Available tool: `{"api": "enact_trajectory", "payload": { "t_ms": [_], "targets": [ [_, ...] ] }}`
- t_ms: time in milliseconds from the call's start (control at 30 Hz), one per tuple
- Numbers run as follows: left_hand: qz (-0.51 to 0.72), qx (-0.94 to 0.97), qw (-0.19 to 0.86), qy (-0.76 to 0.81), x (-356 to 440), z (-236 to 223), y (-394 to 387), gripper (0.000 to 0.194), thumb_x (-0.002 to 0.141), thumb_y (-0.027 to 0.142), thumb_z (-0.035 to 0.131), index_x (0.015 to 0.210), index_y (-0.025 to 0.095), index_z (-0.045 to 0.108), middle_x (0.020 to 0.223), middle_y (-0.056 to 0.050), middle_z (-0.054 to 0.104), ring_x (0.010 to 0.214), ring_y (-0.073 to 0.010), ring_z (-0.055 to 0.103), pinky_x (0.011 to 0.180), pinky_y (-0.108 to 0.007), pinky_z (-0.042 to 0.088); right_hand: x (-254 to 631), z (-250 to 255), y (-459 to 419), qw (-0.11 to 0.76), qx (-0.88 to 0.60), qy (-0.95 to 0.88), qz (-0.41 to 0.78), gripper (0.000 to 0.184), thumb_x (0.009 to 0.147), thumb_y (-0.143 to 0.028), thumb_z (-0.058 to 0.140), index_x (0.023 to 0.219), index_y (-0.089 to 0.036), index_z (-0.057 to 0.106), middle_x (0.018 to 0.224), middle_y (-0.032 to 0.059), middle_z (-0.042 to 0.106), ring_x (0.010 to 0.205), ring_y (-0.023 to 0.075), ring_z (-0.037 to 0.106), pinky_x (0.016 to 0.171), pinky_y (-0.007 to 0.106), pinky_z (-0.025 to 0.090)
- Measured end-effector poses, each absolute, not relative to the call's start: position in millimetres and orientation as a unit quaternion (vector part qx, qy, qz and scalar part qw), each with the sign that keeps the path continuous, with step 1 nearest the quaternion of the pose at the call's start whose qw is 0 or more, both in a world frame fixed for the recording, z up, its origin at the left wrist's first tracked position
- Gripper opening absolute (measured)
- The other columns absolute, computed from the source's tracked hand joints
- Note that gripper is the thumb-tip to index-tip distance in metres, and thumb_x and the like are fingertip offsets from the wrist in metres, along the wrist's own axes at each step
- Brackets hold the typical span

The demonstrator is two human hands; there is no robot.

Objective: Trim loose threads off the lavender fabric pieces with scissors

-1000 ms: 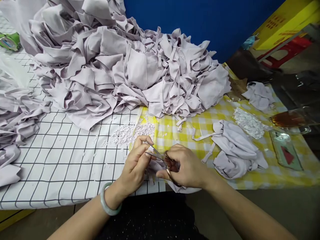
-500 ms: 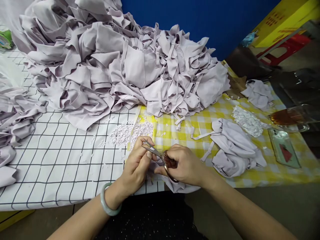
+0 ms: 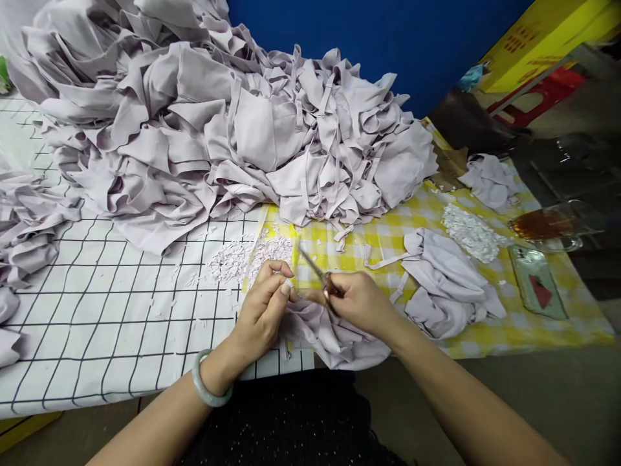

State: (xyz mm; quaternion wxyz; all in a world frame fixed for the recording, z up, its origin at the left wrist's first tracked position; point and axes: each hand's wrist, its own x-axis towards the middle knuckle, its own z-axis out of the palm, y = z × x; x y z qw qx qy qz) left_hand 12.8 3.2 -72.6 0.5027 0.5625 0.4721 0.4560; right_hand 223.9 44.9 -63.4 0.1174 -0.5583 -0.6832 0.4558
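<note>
My left hand (image 3: pixel 264 310) is closed, pinching the edge of a pale lilac garment (image 3: pixel 334 333) between thumb and fingers; a small white bit shows at the fingertips. The rest of this garment lies crumpled at the table's front edge, below both hands. My right hand (image 3: pixel 356 301) grips scissors (image 3: pixel 317 272) by the handles, their blades pointing up and left, slightly blurred and apart from the cloth. Just beyond my left hand lies a heap of small pale cut scraps (image 3: pixel 237 259).
A large pile of lilac garments (image 3: pixel 252 129) fills the back. Another garment (image 3: pixel 446 285) with straps lies right of my hands. Farther right are white scraps (image 3: pixel 470 233), a glass cup of brown liquid (image 3: pixel 543 226) and a phone in a clear case (image 3: pixel 538 285).
The scissors have moved away from my left fingertips and now point farther upward. My right hand has shifted slightly right, and more of the held garment shows between the hands.
</note>
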Motion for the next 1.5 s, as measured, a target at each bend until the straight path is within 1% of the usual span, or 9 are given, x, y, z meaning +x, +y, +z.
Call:
{"api": "enact_trajectory", "payload": {
  "t_ms": [200, 367, 467, 633, 767, 1067, 1233, 1367, 1500],
  "targets": [
    [0.447, 0.551, 0.584, 0.395, 20, -43, 17, 0.032, 0.104, 0.031, 0.045, 0.083, 0.019, 0.066, 0.111, -0.009, 0.055, 0.102, -0.0208, 0.056, 0.083, -0.033, 0.051, 225, -50, 24, 0.298, -0.504, -0.591, 0.555, 0.05, 0.069, -0.056, 0.086, 0.1, -0.022, 0.066, 0.105, 0.0077, 0.071, 0.094, 0.0244, 0.066, 0.082, 0.036, 0.053],
    [0.468, 0.565, 0.601, 0.317, 43, -25, 54, 0.026, 0.101, 0.034, 0.053, 0.088, 0.018, 0.069, 0.108, -0.008, 0.061, 0.107, -0.0202, 0.059, 0.095, -0.035, 0.051, 223, -33, 17, 0.387, -0.548, -0.51, 0.538, 0.034, 0.074, -0.045, 0.084, 0.079, -0.022, 0.059, 0.069, -0.0037, 0.055, 0.057, 0.0114, 0.05, 0.055, 0.026, 0.045],
    [0.503, 0.52, 0.59, 0.359, 52, -31, 63, 0.021, 0.098, 0.037, 0.056, 0.09, 0.019, 0.061, 0.094, -0.005, 0.059, 0.089, -0.0162, 0.059, 0.084, -0.032, 0.053, 245, -18, 27, 0.461, -0.55, -0.501, 0.484, 0.031, 0.075, -0.038, 0.083, 0.075, -0.023, 0.056, 0.069, -0.004, 0.052, 0.058, 0.0106, 0.048, 0.054, 0.025, 0.042],
    [0.538, 0.583, 0.408, 0.452, 60, -47, 51, 0.006, 0.09, 0.017, 0.057, 0.095, 0.02, 0.057, 0.106, -0.007, 0.055, 0.104, -0.0203, 0.053, 0.094, -0.036, 0.047, 282, 16, 38, 0.56, -0.534, -0.485, 0.408, 0.031, 0.064, -0.031, 0.088, 0.071, -0.024, 0.058, 0.071, -0.0035, 0.051, 0.061, 0.0111, 0.047, 0.052, 0.025, 0.039],
    [0.417, 0.666, 0.504, 0.358, 74, -58, 42, 0.022, 0.082, 0.009, 0.05, 0.099, 0.018, 0.06, 0.105, -0.008, 0.062, 0.103, -0.0208, 0.059, 0.094, -0.039, 0.049, 291, 45, 41, 0.613, -0.498, -0.483, 0.378, 0.032, 0.058, -0.028, 0.092, 0.066, -0.023, 0.061, 0.071, -0.0025, 0.05, 0.063, 0.0113, 0.048, 0.055, 0.026, 0.042],
    [0.349, 0.666, 0.634, 0.18, 124, -47, 47, 0.065, 0.076, 0.01, 0.063, 0.138, 0.021, 0.047, 0.144, -0.014, 0.052, 0.138, -0.0293, 0.046, 0.12, -0.051, 0.035, 290, 121, 30, 0.615, -0.471, -0.563, 0.289, 0.049, 0.06, -0.046, 0.09, 0.055, -0.028, 0.045, 0.065, -0.0013, 0.033, 0.055, 0.0147, 0.039, 0.047, 0.031, 0.042],
    [0.299, 0.564, 0.765, 0.086, 103, -23, 39, 0.045, 0.08, 0.009, 0.067, 0.122, 0.023, 0.057, 0.102, -0.004, 0.061, 0.095, -0.0173, 0.063, 0.086, -0.032, 0.055, 304, 125, 32, 0.627, -0.467, -0.559, 0.277, 0.04, 0.061, -0.045, 0.087, 0.057, -0.031, 0.05, 0.064, -0.0006, 0.035, 0.056, 0.0174, 0.043, 0.057, 0.035, 0.048],
    [0.255, 0.521, 0.799, 0.161, 72, -14, 29, 0.011, 0.089, 0.021, 0.066, 0.1, 0.018, 0.064, 0.085, 0.0, 0.054, 0.07, -0.0092, 0.05, 0.065, -0.022, 0.044, 329, 86, 52, 0.614, -0.478, -0.514, 0.361, 0.032, 0.058, -0.04, 0.087, 0.069, -0.028, 0.06, 0.07, -0.002, 0.049, 0.059, 0.0159, 0.047, 0.062, 0.034, 0.046],
    [0.231, 0.546, 0.753, 0.285, 51, -15, 18, 0.023, 0.096, 0.035, 0.06, 0.088, 0.014, 0.067, 0.074, 0.002, 0.05, 0.065, -0.0093, 0.04, 0.058, -0.022, 0.033, 343, 25, 65, 0.508, -0.563, -0.528, 0.381, 0.036, 0.062, -0.041, 0.088, 0.072, -0.025, 0.057, 0.068, -0.0041, 0.054, 0.06, 0.0138, 0.05, 0.06, 0.03, 0.044]
  ]
}}
